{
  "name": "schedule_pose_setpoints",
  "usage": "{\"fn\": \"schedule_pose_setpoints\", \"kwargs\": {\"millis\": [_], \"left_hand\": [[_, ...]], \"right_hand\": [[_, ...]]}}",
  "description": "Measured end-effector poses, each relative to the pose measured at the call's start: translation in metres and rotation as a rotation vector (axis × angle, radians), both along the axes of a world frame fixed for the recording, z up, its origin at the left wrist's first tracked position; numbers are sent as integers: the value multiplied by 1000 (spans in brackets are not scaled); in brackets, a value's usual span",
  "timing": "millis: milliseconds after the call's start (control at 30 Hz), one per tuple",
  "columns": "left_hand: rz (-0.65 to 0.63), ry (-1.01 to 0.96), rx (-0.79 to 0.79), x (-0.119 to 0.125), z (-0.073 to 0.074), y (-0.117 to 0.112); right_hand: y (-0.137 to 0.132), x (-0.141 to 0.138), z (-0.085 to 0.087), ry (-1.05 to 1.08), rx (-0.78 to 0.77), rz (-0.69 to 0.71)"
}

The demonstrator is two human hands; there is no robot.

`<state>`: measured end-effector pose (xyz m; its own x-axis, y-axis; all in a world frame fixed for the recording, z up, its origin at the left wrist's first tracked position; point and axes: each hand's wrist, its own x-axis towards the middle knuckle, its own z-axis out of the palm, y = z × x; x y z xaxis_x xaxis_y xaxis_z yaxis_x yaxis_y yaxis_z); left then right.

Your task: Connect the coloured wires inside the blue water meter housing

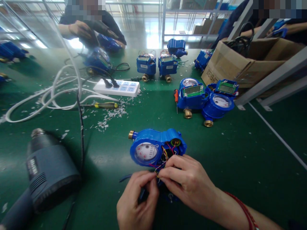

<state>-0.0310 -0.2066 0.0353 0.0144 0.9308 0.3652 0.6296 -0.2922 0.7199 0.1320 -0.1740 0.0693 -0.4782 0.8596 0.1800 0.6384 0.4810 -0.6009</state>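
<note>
A blue water meter (144, 135) lies in front of me, its round dial facing up and a brass fitting at its upper left. Its side housing is uncovered, and thin red, white and yellow wires (165, 156) run out of it toward my fingers. My left hand (137, 199) pinches the wires, thumb and forefinger together, just below the meter. Close against it, my right hand (192, 175) pinches the same thin wires with its fingertips. The exact wire ends are hidden between the fingers. A dark part partly shows beneath both hands.
At left lies a heat gun (52, 172). Beyond it are a white power strip (117, 87), looped white cable and a yellow-handled screwdriver (105, 105) among white scraps. Several other meters (192, 95) stand farther back, near a cardboard box (254, 60). Two people work across the table.
</note>
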Motion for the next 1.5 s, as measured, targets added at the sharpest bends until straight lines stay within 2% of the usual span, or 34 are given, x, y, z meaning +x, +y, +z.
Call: {"fn": "schedule_pose_setpoints", "kwargs": {"millis": [267,433,500,667,833,900,1100,1300,1500], "left_hand": [[73,-45,-66,0,3,0],[288,-44,-62,-12,3,3],[328,-28,-56,-18,5,3],[194,42,-13,-24,12,2],[-92,39,27,-15,11,4],[-158,65,12,-13,9,6],[-155,-50,-127,-14,10,7],[-126,-55,-69,-10,14,5],[-149,-64,0,-9,10,3]], "right_hand": [[1,0,-1,15,0,-2],[2,3,2,31,-25,1],[2,5,3,37,-33,4],[1,6,1,32,-47,8],[2,5,-1,36,-36,-6],[1,5,-1,36,-32,-7],[1,5,1,58,-32,-6],[-1,1,0,138,-62,3],[-2,-1,1,174,-1,-15]]}}
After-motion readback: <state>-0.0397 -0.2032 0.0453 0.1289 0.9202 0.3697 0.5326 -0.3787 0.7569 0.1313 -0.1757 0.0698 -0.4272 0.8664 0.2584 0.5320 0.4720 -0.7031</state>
